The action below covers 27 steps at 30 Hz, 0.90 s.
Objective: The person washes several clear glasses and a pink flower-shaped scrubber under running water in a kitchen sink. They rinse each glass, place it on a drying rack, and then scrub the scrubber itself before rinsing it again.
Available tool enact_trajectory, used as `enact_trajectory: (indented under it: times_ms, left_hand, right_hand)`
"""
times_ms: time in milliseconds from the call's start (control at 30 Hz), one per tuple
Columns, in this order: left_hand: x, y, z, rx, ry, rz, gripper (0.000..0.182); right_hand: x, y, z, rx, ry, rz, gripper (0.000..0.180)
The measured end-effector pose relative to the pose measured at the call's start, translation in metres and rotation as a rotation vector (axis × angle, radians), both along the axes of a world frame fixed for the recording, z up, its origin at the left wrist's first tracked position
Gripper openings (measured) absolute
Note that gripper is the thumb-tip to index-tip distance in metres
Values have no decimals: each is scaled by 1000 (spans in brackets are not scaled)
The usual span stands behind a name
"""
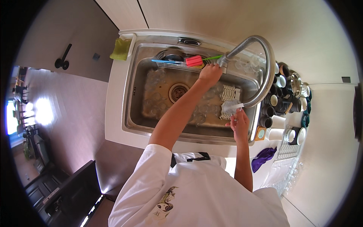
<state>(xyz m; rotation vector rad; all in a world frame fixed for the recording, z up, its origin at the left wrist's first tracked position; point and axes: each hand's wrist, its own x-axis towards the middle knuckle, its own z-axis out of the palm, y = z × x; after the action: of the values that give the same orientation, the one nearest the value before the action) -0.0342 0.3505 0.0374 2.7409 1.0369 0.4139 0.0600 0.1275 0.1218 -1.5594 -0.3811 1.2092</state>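
My left hand reaches across the sink and grips the faucet low down, at its base; the fingertips are partly hidden. On the right, my right hand holds a clear glass under the spout, and a white stream of water runs into it. The glass is tilted over a cream plastic rack inside the steel sink. Several clear glasses lie in shallow water around the drain. A wire basket at the far wall holds a red sponge brush and a blue-handled tool.
Right of the sink stand dark cups, white stacked cups and a steel pot. A purple cloth lies near the counter's front, beside a wire rack. A green cloth hangs at the left back corner.
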Motion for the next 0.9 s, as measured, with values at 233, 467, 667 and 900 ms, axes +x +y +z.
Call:
enact_trajectory:
  times_ms: [233, 467, 667, 900]
  left_hand:
    - [-16, -2, -4, 60, -106, -27, 21]
    - [-33, 0, -4, 58, -253, 18, 23]
    - [-31, 3, -2, 49, -288, 41, 21]
    - [-32, 7, 6, 40, -317, 320, 20]
  right_hand:
    - [-3, -2, -3, 17, -16, 70, 29]
    - [-8, -4, -8, 27, 23, 82, 22]
    - [-5, -4, -12, 32, 1, 93, 24]
    - [-5, -1, -26, -35, -38, 108, 29]
